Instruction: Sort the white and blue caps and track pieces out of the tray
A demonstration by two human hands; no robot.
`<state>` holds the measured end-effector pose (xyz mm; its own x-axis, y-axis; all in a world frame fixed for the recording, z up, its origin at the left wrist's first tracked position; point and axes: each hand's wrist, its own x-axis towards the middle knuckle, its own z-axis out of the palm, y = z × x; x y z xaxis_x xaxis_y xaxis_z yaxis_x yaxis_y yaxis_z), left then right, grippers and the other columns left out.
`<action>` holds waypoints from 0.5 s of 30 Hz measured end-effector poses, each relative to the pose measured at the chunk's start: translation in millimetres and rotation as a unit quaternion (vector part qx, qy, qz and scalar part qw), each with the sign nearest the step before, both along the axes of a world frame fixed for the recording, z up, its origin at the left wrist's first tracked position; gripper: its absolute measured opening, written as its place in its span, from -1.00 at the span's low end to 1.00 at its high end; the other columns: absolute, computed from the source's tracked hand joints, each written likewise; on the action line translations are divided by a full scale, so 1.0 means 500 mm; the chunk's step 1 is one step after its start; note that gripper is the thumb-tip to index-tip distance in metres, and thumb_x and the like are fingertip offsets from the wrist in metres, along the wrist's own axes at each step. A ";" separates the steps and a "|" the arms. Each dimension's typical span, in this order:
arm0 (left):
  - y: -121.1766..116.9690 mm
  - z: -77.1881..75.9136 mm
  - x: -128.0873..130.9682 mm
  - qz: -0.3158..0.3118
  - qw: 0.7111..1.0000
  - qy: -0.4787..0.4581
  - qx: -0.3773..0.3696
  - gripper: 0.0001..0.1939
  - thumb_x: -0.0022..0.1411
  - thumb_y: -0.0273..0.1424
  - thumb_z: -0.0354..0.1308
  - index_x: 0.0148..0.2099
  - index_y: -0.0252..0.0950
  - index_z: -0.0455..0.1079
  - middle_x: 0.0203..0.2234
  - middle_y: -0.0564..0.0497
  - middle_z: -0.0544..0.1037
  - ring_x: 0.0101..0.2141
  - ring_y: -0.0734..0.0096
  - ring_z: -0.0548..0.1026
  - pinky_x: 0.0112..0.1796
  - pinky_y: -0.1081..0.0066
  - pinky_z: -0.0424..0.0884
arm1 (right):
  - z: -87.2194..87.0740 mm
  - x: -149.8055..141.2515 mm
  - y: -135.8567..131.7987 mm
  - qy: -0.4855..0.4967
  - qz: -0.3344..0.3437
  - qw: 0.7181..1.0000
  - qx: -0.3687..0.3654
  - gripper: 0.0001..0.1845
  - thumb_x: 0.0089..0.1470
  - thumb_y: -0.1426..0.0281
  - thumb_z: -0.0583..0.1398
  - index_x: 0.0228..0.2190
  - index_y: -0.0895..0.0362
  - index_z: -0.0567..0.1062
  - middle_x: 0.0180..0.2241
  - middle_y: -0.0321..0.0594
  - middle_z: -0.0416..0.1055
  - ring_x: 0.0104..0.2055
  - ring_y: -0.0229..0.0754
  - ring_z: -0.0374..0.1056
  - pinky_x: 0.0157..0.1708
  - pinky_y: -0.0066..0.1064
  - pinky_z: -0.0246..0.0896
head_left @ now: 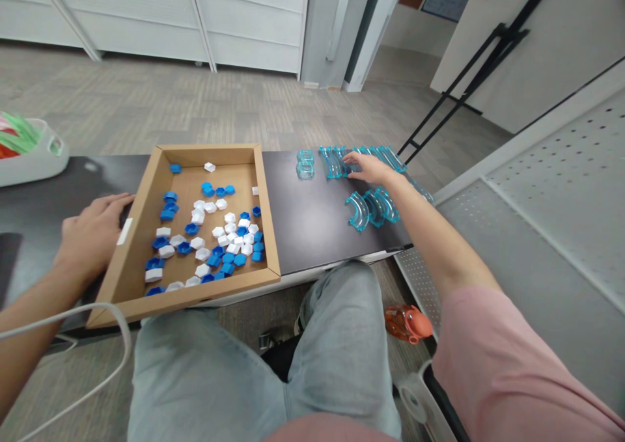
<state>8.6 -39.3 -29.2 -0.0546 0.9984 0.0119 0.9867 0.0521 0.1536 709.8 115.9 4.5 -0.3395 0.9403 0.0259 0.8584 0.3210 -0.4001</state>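
Reaching near the desk [303,234]'s far edge, the right hand [371,167] had fingers [352,158] loosely apart at curved pieces [333,164], probably light, stiff, best rim-gripped. Beside the box [269,234], the left hand [92,234]'s grip was unclear.

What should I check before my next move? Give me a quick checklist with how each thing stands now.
1. Right hand at the teal curved pieces: ok, its fingers are among those along the far edge.
2. Right grip closed on a piece: cannot tell, the fingertips are too small to read.
3. Left hand at the cardboard tray: ok, beside its left wall.
4. Blue hexagonal pieces and white hexagonal pieces in the tray: ok, inside its walls.
5. White cable clear of the view of the left forearm: not ok, it crosses in front.
6. Orange bottle off the tabletop: ok, it is below.
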 end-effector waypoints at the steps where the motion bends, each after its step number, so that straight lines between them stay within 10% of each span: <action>1: 0.000 0.001 0.001 -0.003 1.000 0.001 0.001 0.01 0.42 0.02 -0.05 0.77 -0.29 0.26 0.74 -0.48 0.31 0.70 -0.38 0.30 0.60 -0.44 0.27 | -0.002 -0.004 -0.003 0.003 0.001 1.000 0.000 -0.25 0.20 0.50 0.49 0.40 0.05 0.66 0.35 0.08 0.76 0.42 0.27 0.68 0.55 0.29 0.53; 15: -0.003 0.016 0.017 -0.006 1.000 -0.006 0.011 -0.04 0.51 0.03 -0.15 0.73 -0.37 0.34 0.70 -0.55 0.36 0.66 -0.37 0.37 0.59 -0.43 0.30 | -0.009 -0.009 -0.031 -0.089 0.033 0.994 0.052 -0.29 0.35 0.39 0.42 0.47 -0.08 0.70 0.37 0.00 0.74 0.46 0.36 0.60 0.52 0.38 0.51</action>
<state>16.9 -40.8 -21.4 -0.0434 0.9985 0.0326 0.9853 0.0374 0.1669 705.5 100.2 0.0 -0.4086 0.9111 0.0552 0.8881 0.4108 -0.2064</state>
